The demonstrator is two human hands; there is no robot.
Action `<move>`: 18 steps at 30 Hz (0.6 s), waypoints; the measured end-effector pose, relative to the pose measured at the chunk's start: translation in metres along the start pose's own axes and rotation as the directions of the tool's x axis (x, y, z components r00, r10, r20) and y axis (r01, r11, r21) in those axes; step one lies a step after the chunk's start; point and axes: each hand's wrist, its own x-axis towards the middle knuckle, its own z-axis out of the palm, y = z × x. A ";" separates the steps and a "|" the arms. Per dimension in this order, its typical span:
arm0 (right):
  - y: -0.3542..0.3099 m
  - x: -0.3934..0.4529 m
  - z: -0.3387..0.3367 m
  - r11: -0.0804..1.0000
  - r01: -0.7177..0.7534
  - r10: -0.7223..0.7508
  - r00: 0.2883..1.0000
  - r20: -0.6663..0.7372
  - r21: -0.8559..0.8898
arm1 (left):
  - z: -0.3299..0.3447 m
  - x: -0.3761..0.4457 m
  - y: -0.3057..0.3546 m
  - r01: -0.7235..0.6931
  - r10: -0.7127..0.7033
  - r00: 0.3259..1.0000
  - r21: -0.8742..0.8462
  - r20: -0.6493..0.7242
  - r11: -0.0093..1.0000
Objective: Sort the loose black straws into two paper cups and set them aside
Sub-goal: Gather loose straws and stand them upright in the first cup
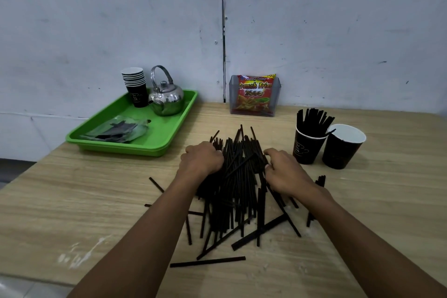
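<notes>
Because the heap of black straws (234, 181) lies straight ahead of me between my two hands, with most of its sticks running lengthwise away from me, the coming move turns on gathering along that axis, as I judge it. My left hand (202, 158) presses against the heap's left flank, fingers curled in on the far part of the pile; my right hand (281, 168) does the same on the right flank, its fingertips hooked among the sticks. Neither has lifted a bundle clear; both are half closed around the pile's sides as it rests on the desk (96, 201). The two paper cups stand to my right, near my right hand: the straw-filled cup (307, 147) and, just beside it, the empty cup (343, 150), so the right hand is the nearer carrier. The straws are thin, matte black and straight. Strays lie crosswise near me, including a single straw (208, 261) well apart from the heap.
</notes>
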 end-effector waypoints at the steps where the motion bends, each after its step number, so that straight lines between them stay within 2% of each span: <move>1: 0.001 0.001 0.000 1.000 -0.009 0.009 1.000 -0.001 -0.006 | 0.001 0.003 0.000 0.008 -0.008 1.000 0.009 -0.002 1.000; 7: 0.001 0.003 0.000 0.999 -0.020 0.020 1.000 -0.007 0.033 | 0.005 0.011 0.013 0.066 -0.068 0.998 0.143 0.005 0.988; 12: 0.003 0.002 -0.003 0.996 -0.019 0.019 1.000 0.006 0.085 | 0.006 0.022 0.021 0.081 -0.081 0.997 0.000 0.011 0.997; 18: 0.003 0.000 -0.007 0.994 -0.034 0.034 0.999 0.003 0.107 | 0.010 0.031 0.022 0.097 -0.097 0.995 -0.069 -0.004 0.993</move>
